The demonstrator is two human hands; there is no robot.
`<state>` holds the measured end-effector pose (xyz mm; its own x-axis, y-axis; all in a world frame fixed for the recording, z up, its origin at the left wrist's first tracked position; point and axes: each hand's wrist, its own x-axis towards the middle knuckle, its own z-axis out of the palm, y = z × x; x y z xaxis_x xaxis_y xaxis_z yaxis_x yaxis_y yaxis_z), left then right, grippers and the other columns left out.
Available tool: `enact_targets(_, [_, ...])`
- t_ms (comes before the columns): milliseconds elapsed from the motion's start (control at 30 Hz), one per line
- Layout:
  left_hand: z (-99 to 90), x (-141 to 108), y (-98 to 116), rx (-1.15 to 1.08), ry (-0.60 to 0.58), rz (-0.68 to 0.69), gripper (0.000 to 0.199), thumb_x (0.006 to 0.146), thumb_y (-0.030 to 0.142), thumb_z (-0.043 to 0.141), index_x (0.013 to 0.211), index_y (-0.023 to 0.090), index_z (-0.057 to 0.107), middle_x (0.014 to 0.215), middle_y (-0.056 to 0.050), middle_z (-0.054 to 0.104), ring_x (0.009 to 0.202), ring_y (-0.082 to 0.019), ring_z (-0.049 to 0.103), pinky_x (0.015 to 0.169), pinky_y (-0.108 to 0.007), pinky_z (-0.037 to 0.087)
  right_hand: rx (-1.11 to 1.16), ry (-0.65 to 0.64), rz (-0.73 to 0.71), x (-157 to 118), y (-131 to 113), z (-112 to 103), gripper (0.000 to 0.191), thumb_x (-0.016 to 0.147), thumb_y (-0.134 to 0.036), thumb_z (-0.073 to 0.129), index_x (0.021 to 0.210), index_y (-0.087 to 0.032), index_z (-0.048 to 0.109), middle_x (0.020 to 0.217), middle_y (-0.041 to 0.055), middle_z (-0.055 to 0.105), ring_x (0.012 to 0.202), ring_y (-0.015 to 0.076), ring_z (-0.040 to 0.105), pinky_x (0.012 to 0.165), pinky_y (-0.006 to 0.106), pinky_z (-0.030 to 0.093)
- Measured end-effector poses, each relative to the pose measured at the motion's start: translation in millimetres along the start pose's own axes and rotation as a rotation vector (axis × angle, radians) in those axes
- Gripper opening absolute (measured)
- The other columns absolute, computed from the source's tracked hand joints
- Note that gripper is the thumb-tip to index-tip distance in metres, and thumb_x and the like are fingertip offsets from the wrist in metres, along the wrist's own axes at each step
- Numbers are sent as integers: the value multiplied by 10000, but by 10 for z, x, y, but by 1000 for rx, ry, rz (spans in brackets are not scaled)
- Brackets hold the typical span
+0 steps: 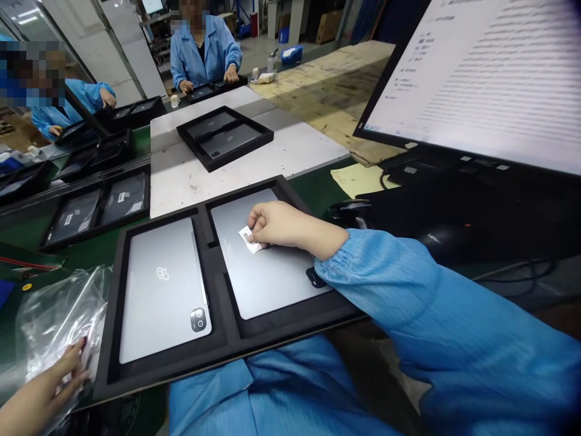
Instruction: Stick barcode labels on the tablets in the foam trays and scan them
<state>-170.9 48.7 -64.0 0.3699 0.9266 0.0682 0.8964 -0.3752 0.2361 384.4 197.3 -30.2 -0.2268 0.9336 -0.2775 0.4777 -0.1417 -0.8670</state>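
Observation:
Before me a black foam tray (218, 330) holds two silver-grey tablets, backs up. The left tablet (157, 303) shows a white logo and a camera block at its lower right corner. Over the right tablet (254, 293), my right hand (276, 225) is closed, pinching a small white label (249, 240) with dark print; the hand covers part of that tablet. At the lower left, my left hand (49, 387) has its fingers closed on a crumpled clear plastic bag (59, 327) beside the tray.
Another tray (218, 160) with two tablets lies on the white tabletop ahead. Further trays (97, 209) line the left side. A monitor (472, 79) and a dark mouse (433, 236) are at the right, near a yellow paper (358, 180). Two co-workers in blue handle trays at the back.

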Motion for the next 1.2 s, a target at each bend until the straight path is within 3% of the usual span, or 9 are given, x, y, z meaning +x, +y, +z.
enact_targets(100, [-173,257,204,48,-51,77,219,884,513,579,1070,497,694,888,135,768,647,-295,728,508,-419,590,7,-20,-16,50,51,-10,269,724,-27,771,857,-180,595,555,-39,639,501,131,610,509,226,441])
enact_targets(200, [-397,1043,1226,127,200,269,373,946,516,492,1186,289,667,1138,-20,749,875,-310,735,673,-430,602,6,190,-81,82,106,-88,259,736,-29,759,875,-174,596,612,-36,655,560,127,623,571,226,449])
enact_targets(267, [-380,1591,2087,51,170,565,286,981,448,499,1022,217,663,1187,-66,722,965,-260,710,786,-372,584,57,409,-135,62,131,-180,233,755,-48,743,889,-166,594,651,-38,652,615,119,625,608,219,444])
enact_targets(367, [-21,2188,3105,10,-186,763,289,1037,303,421,1165,159,636,1261,-107,684,1172,-228,636,1040,-364,493,165,609,-205,-69,164,-330,188,795,-78,684,929,-165,583,659,-54,624,627,113,604,625,217,440])
enact_targets(467, [465,2521,3572,99,-253,825,441,1014,408,492,1322,102,566,1418,-165,574,1320,-298,527,1130,-428,409,215,654,-235,-288,265,-439,227,784,-95,672,967,-177,565,645,-68,615,600,117,592,627,228,455])
enact_targets(667, [771,2778,3673,162,-145,946,427,1030,470,394,1095,120,630,1122,-143,655,1068,-290,599,1003,-478,442,234,618,-167,-581,571,-569,299,763,-132,699,1006,-193,537,616,-75,605,587,146,632,611,257,509])
enact_targets(800, [568,2822,3626,-56,142,1032,458,1050,419,269,909,138,601,926,-127,645,885,-250,576,862,-433,466,173,718,-112,-608,508,-508,274,796,-79,666,1013,-192,541,636,-77,586,633,141,647,629,248,514])
enact_targets(1000, [94,2746,3283,-328,573,1139,373,1055,405,284,884,171,519,840,-100,570,814,-219,519,757,-397,448,-328,366,-226,-640,275,-109,333,729,-56,792,991,-178,626,751,10,689,780,207,684,704,283,488])
enact_targets(1200, [279,2691,3295,-195,405,1039,257,1024,321,417,1140,156,577,1105,-149,630,1077,-252,580,978,-450,477,-341,742,-310,-656,412,-178,104,866,-185,708,951,-190,649,865,40,693,826,194,651,761,297,475])
